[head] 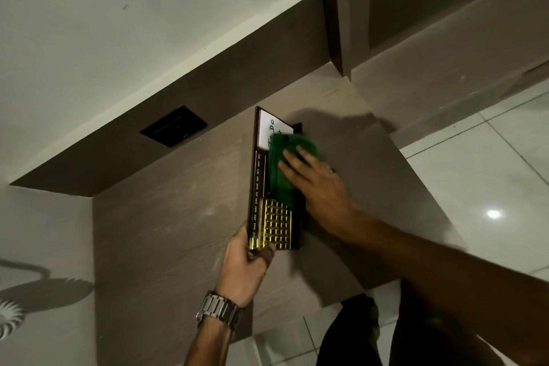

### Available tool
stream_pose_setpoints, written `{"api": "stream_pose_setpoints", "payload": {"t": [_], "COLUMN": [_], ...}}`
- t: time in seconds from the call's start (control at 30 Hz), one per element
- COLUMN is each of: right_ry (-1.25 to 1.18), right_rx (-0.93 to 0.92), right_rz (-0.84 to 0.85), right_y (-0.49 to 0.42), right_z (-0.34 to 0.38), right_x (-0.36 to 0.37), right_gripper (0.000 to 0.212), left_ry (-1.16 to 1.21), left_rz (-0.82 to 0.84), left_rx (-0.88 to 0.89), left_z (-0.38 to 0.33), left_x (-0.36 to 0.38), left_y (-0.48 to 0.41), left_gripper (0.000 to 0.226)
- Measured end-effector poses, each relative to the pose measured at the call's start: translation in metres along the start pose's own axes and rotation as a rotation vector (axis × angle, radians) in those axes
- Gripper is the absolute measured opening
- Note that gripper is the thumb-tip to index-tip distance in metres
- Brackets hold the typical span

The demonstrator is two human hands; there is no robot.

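A dark brown calendar board (257,175) with month names, a gold grid of date pegs and a white note panel stands tilted on the brown desk (178,217). My left hand (248,267), a metal watch on its wrist, grips the board's near bottom corner. My right hand (318,184) lies flat, fingers straight, pressing a green cloth (282,178) against the board's face just below the white panel. The cloth hides part of the panel's writing.
A black wall socket plate (173,126) sits on the brown backsplash above the desk. A partition panel (338,24) rises at the desk's far right corner. White glossy floor tiles (490,172) lie to the right. A fan's shadow falls on the wall at left.
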State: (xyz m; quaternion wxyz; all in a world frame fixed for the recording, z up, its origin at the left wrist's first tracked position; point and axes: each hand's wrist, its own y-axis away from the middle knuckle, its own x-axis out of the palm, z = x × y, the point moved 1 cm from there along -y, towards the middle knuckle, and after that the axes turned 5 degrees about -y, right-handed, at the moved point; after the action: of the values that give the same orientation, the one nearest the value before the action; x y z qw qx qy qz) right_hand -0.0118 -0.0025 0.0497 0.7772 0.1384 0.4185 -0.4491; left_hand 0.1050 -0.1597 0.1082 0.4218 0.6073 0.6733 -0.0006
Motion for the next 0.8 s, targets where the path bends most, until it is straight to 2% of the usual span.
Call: {"api": "stream_pose_setpoints", "payload": {"t": [0.07, 0.13, 0.27, 0.4, 0.47, 0.57, 0.7, 0.8], "right_ry": [0.019, 0.020, 0.005, 0.024, 0.014, -0.309, -0.771, -1.054], "right_rx": [0.118, 0.142, 0.003, -0.145, -0.167, -0.119, 0.161, 0.356], "right_rz": [0.003, 0.009, 0.017, 0.156, 0.153, 0.085, -0.038, -0.181], "right_y": [-0.018, -0.015, 0.044, 0.099, 0.103, 0.097, 0.077, 0.059], "right_z": [-0.009, -0.003, 0.026, 0.041, 0.040, 0.031, 0.020, 0.006], "right_x": [-0.004, -0.001, 0.012, 0.028, 0.027, 0.014, -0.013, -0.041], "right_gripper": [0.080, 0.078, 0.079, 0.082, 0.075, 0.059, 0.053, 0.047], "left_ry": [-0.013, -0.006, 0.023, 0.061, 0.060, 0.052, 0.064, -0.118], "left_rz": [0.002, -0.005, -0.045, -0.031, -0.028, -0.036, -0.040, -0.211], "left_rx": [-0.007, -0.035, -0.092, -0.070, -0.058, -0.046, -0.065, 0.027], "left_z": [-0.002, -0.003, -0.001, 0.001, 0.002, -0.001, -0.021, -0.045], "left_x": [0.003, 0.005, 0.008, 0.008, 0.006, 0.005, 0.002, -0.011], "left_y": [0.001, 0.002, 0.002, -0.001, -0.001, 0.001, 0.008, 0.012], "left_gripper": [0.037, 0.040, 0.052, 0.048, 0.047, 0.051, 0.075, 0.100]}}
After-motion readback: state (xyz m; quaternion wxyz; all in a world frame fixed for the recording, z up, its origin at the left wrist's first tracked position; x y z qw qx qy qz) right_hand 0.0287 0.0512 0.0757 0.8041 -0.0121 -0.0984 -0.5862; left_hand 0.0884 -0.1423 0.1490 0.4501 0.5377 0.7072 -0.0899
